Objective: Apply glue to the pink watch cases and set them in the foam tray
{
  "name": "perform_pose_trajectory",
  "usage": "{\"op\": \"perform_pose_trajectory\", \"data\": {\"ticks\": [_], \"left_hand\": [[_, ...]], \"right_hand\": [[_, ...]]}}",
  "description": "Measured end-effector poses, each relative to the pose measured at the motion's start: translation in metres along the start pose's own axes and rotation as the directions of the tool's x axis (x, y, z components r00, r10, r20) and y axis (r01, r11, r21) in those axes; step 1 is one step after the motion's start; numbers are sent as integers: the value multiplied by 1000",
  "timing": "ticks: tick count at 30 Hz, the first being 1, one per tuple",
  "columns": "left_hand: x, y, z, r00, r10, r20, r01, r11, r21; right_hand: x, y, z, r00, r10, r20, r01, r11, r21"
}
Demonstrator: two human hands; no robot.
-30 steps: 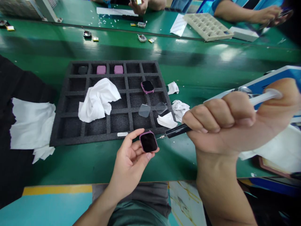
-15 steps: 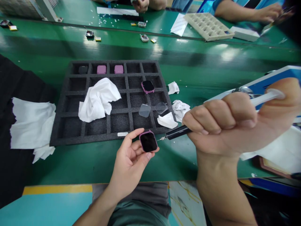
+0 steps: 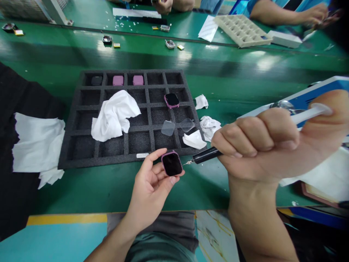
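Here's the purple-framed smartwatch (image 3: 172, 164), right out at the fingertips of the left hand (image 3: 151, 182), dark screen facing up toward the camera and a little tilted. From the right hand (image 3: 256, 142), that same watch sits just beyond the syringe's front end, off to the left.

Now the hands! The left is partly curled, a light pinch: index finger along the watch's upper left corner, thumb at the lower edge, other fingers tucked in behind. The right is a proper fist, fingers wrapped tight around a black-barrelled syringe (image 3: 205, 155), thumb up against the end of the white plunger (image 3: 311, 112). And the needle (image 3: 187, 163) points straight at the watch's right side; whether it touches is too fine to call.

Just beyond the left hand lies the black foam tray (image 3: 95, 162), with a crumpled white cloth (image 3: 116, 116) draped over its cells, ahead and to the left of that hand. Straight ahead of the left hand, farther up the tray, a second purple watch (image 3: 172, 100) rests tilted across a divider. Nearer in, a clear square film (image 3: 168, 128) lies just past the fingertips.
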State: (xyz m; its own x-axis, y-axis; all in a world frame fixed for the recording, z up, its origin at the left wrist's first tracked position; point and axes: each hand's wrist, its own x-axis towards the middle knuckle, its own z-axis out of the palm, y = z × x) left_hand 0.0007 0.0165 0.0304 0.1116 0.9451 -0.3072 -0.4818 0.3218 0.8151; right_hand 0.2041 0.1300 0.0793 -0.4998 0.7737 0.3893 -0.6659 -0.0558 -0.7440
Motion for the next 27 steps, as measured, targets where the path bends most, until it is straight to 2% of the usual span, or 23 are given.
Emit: {"op": "perform_pose_trajectory", "data": {"ticks": [4, 6, 8, 11, 12, 14, 18, 22, 27], "left_hand": [[0, 0, 1, 1000, -5, -3, 5, 1000, 2], [0, 0, 1, 1000, -6, -5, 6, 1000, 3], [0, 1, 2, 1000, -7, -6, 7, 1000, 1], [0, 1, 2, 1000, -5, -5, 5, 1000, -9], [0, 1, 2, 1000, -2, -2, 2, 1000, -14], [0, 0, 2, 1000, 1, 2, -1, 1000, -20], [0, 0, 1, 1000, 7, 9, -7, 1000, -24], [0, 0, 0, 1000, 13, 8, -12, 1000, -24], [0, -1, 0, 1000, 20, 10, -20, 999, -28]], "right_hand": [[-9, -5, 15, 963, 99, -250, -82, 994, 78], [-10, -5, 18, 949, 111, -294, -86, 992, 95], [-6, -3, 15, 976, 84, -201, -68, 994, 81], [2, 0, 7, 999, 12, 42, -14, 999, 53], [4, 0, 5, 998, 8, 55, -10, 999, 44], [6, 0, 3, 999, 16, 34, -18, 999, 34], [3, -3, 3, 994, 50, 99, -53, 998, 27], [-3, -7, 3, 992, 123, -26, -122, 992, 36], [-8, -6, 2, 990, 140, -17, -138, 987, 81]]}}
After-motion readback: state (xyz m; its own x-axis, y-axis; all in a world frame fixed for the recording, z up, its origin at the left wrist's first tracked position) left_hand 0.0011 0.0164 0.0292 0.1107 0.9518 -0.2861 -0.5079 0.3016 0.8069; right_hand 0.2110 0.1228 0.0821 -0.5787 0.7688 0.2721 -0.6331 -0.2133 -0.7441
